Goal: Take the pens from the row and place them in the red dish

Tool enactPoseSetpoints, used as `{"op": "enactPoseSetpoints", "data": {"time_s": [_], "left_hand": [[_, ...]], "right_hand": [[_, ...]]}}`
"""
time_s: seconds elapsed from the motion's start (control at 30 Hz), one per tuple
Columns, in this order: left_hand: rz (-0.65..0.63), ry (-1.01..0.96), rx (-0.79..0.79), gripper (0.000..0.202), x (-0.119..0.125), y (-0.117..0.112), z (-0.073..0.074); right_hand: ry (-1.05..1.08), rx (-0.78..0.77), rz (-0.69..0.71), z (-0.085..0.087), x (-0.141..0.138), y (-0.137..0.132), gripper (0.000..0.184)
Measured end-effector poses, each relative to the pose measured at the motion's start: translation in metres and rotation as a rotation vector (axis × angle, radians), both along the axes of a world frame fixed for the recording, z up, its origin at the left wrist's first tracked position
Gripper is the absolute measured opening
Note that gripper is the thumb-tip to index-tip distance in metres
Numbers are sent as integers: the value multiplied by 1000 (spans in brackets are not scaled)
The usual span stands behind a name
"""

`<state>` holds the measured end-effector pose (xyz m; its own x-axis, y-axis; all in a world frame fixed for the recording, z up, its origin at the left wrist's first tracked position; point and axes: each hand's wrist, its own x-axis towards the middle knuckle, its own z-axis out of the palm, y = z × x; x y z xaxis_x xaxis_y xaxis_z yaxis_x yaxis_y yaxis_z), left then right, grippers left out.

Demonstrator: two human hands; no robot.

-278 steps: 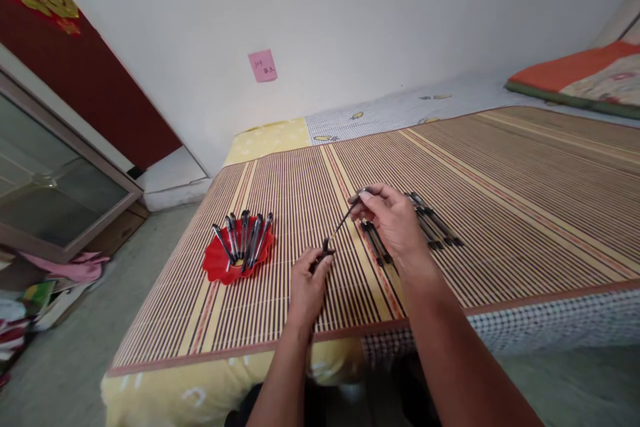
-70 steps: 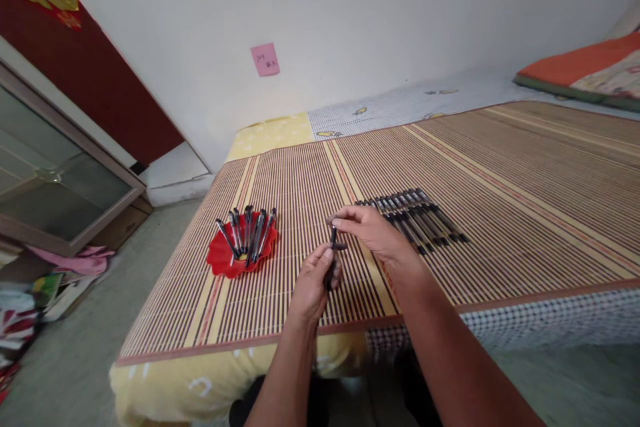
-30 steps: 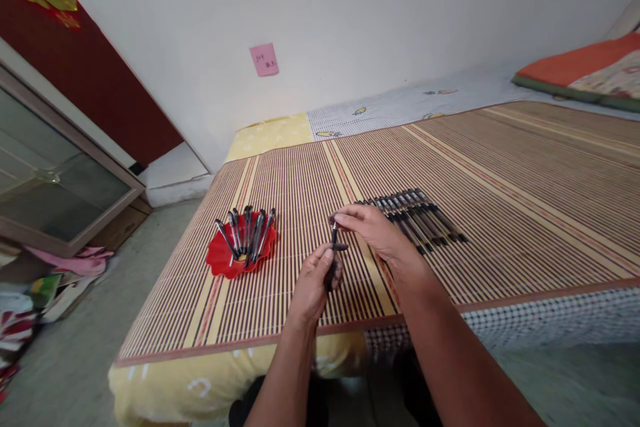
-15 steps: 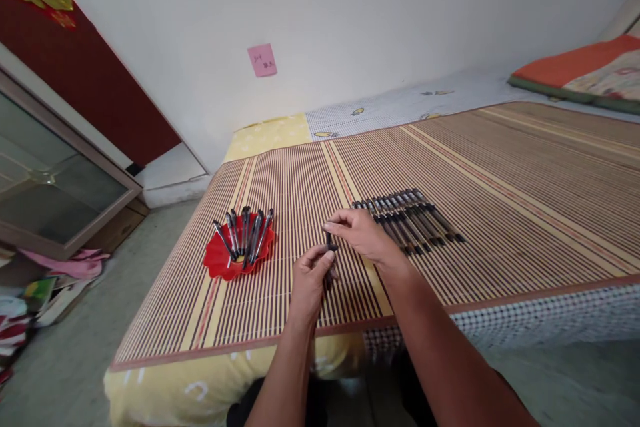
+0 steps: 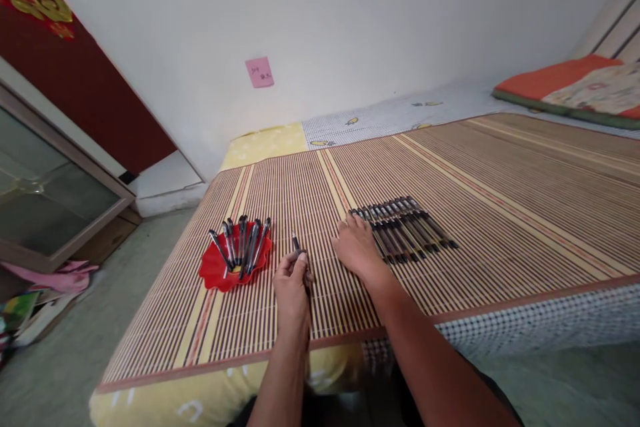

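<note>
My left hand is closed around a dark pen, which points up and away with its thin tip bare. My right hand lies palm down on the striped bamboo mat. Its fingers are curled at the left end of a row of several dark pens; whatever is under them is hidden. A red flower-shaped dish left of my left hand holds several more pens, fanned out.
The mat covers a bed with a yellow sheet and a checked sheet. A folded orange quilt lies far right. A pink note hangs on the white wall. A glass cabinet and clutter stand left.
My hands have parted. The right hand let go of the pen's top and moved right to the row of pens. The left hand shifted left, and the pen tip now shows bare.
</note>
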<state>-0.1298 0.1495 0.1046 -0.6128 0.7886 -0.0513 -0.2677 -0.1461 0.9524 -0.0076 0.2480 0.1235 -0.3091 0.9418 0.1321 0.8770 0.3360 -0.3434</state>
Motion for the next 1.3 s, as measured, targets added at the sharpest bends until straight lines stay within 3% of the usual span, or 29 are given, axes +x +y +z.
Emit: {"op": "enactPoseSetpoints", "data": {"time_s": [0.17,0.37,0.5,0.6,0.8,0.93,1.03,1.17,1.3], "left_hand": [[-9,-31,-11,34,0,0,2],[-15,-46,9,30,2,-1,6],[-30,-43,1,29,1,-2,5],[-45,-42,-15,31,1,-2,4],[-83,27,-33,30,0,-2,1],[-133,55,-24,28,1,-3,1],[-145,63,-19,29,2,-3,1],[-166,107,-26,29,3,-3,2],[-199,165,-35,27,4,-6,5]], "right_hand": [[-34,-14,-19,-10,2,10,47],[80,-4,59,1,2,8,34],[175,28,-16,6,11,14,36],[131,60,-60,3,17,18,38],[-36,57,59,-3,9,10,19],[12,25,141,-2,1,3,10],[209,-68,158,-4,-2,2,17],[681,-173,137,-8,-5,10,32],[1242,-399,151,-5,-4,17,23]]}}
